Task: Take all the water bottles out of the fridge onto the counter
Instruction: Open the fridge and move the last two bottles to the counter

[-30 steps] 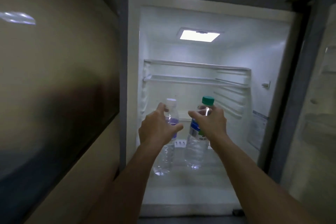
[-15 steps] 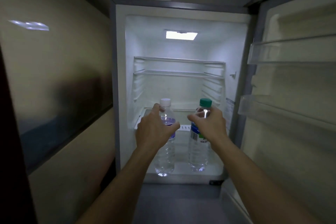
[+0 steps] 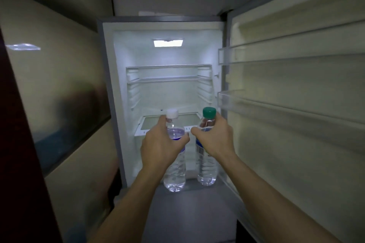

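Head camera view, looking forward and down along my two bare forearms toward an open white fridge (image 3: pixel 110 92) with its inside lamp (image 3: pixel 168 43) lit. My left hand (image 3: pixel 161 147) has its grip curled round the upper part of a clear plastic water bottle with a white screw cap (image 3: pixel 174 171); fingers and thumb wrap the shoulder of the bottle just under the cap. My right hand (image 3: pixel 214 140) has its grip curled the same way round a clear plastic water bottle with a green screw cap (image 3: pixel 206 169). Both bottles stand upright, side by side and close together without touching, held in the air in front of the fridge opening. Each looks nearly full of clear water.

The white-capped bottle carries a purple and blue label band; the green-capped one a blue and white label. The writing on both is too small and blurred to read.

Inside the fridge I see white wire-edged shelves (image 3: pixel 167 80) near the top and a glass shelf (image 3: pixel 150 122) lower down, behind the bottles. To the right, the open fridge door (image 3: pixel 296 134) shows clear plastic door bins (image 3: pixel 231 100). To the left stands a glossy beige cabinet panel (image 3: pixel 49 85); a grey floor (image 3: pixel 189 213) lies below my arms.
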A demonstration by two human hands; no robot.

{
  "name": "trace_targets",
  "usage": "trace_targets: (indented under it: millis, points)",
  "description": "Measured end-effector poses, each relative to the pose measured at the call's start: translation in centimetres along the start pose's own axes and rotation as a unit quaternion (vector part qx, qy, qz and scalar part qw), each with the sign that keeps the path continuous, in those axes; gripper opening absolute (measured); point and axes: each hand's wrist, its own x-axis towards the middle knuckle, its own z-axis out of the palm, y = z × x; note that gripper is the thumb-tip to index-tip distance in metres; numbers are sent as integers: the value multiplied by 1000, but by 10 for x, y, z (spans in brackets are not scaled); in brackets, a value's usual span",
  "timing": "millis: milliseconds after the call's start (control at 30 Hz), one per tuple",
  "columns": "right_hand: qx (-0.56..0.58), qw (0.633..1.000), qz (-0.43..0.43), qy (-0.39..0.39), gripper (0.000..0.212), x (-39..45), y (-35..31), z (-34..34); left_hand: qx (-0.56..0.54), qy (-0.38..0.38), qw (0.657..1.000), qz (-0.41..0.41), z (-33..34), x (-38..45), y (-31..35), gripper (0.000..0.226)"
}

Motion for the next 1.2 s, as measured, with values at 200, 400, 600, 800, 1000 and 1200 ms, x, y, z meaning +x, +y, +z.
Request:
trace_targets:
  millis: [200, 400, 600, 800, 1000, 1200]
  points:
    - [-34, 998, 12, 46, 25, -40, -19, -39, -51, -23, 998, 35, -11, -28, 22, 53]
    - [-73, 992, 43, 97, 23, -92, -31, -78, -120, -82, 988, 61, -13, -68, 49, 57]
    - [-108, 976, 80, 173, 24, -149, -42, -133, -182, -152, 967, 96, -7, -117, 91, 50]
    - [-166, 942, 114, 269, 21, -216, -56, -198, -259, -214, 934, 124, -1, -177, 145, 50]
    - [-212, 902, 125, 354, 21, -284, -78, -270, -306, -271, 895, 181, -11, -241, 212, 52]
    - [-253, 863, 125, 419, 21, -362, -112, -346, -363, -344, 836, 226, -28, -320, 289, 55]
